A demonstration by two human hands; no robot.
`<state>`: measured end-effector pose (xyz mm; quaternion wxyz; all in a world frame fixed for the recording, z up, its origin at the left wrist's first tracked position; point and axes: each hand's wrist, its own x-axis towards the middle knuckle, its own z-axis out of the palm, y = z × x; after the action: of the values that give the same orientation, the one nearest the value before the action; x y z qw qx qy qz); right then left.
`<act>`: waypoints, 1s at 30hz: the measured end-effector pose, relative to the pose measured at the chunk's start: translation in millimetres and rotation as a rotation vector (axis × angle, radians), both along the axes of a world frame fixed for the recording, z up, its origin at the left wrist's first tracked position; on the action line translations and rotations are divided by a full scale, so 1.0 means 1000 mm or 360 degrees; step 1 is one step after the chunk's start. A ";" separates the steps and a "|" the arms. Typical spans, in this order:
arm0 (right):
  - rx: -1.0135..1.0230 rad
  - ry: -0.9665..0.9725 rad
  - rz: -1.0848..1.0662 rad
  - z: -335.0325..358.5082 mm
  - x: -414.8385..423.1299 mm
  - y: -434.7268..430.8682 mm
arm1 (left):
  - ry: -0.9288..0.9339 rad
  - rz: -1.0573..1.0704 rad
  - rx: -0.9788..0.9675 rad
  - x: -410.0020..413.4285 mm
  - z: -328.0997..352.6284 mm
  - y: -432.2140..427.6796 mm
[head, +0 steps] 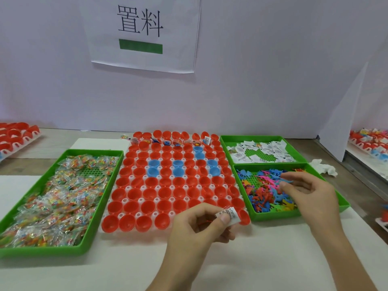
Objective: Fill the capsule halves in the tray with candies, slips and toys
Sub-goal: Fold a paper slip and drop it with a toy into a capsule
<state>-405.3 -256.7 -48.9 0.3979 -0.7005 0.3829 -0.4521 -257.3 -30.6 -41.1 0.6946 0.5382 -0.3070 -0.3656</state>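
Red and blue capsule halves seated in the white tray on the tabletop, a few far ones already filled; green bins of candies, slips and toys alongside. Left hand pinching a printed slip over tray's near edge; right hand curled over toys, grip impossible to tell

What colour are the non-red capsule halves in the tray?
The capsule halves are blue; head view.

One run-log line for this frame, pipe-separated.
left hand: pinches slips | right hand: fingers in toy bin, grip unclear | capsule tray: filled only near far edge
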 end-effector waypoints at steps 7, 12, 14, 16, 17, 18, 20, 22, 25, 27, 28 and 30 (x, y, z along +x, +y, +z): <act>0.0425 -0.0256 0.0622 0.024 0.019 0.043 | 0.0090 0.0024 -0.0001 0.000 -0.002 -0.001; 0.0556 -0.0431 0.1170 0.030 0.032 0.073 | 0.0101 0.0122 -0.0037 -0.001 -0.001 -0.001; 0.0625 -0.0483 0.1330 0.032 0.035 0.083 | 0.0083 0.0181 -0.0036 0.000 -0.001 -0.001; 0.0583 -0.0418 0.1352 0.033 0.038 0.091 | 0.0078 0.0207 -0.0032 0.001 -0.002 0.000; 0.0533 -0.0372 0.1325 0.034 0.039 0.093 | 0.0079 0.0204 -0.0031 0.001 -0.002 0.000; 0.0490 -0.0334 0.1295 0.034 0.040 0.095 | 0.0085 0.0195 -0.0032 0.002 -0.002 0.000; 0.0468 -0.0304 0.1223 0.035 0.041 0.095 | 0.0109 0.0171 -0.0038 0.003 -0.001 0.000; 0.0506 -0.0334 0.1157 0.035 0.039 0.091 | 0.0123 0.0140 -0.0037 0.004 0.000 0.001; 0.0552 -0.0363 0.1202 0.036 0.037 0.087 | 0.0140 0.0091 -0.0032 0.003 0.001 0.001; 0.0528 -0.0319 0.1229 0.035 0.038 0.089 | 0.0141 0.0075 -0.0024 0.002 0.001 0.000; 0.0502 -0.0276 0.1222 0.035 0.038 0.090 | 0.0141 0.0068 -0.0025 0.001 0.001 0.000; 0.0460 -0.0200 0.1170 0.034 0.040 0.091 | 0.0151 0.0052 -0.0033 0.001 0.001 0.000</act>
<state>-365.5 -165.4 -15.0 0.6502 -0.6986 0.1412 -0.2632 -256.7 -30.2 -40.4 0.7199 0.5178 -0.2687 -0.3761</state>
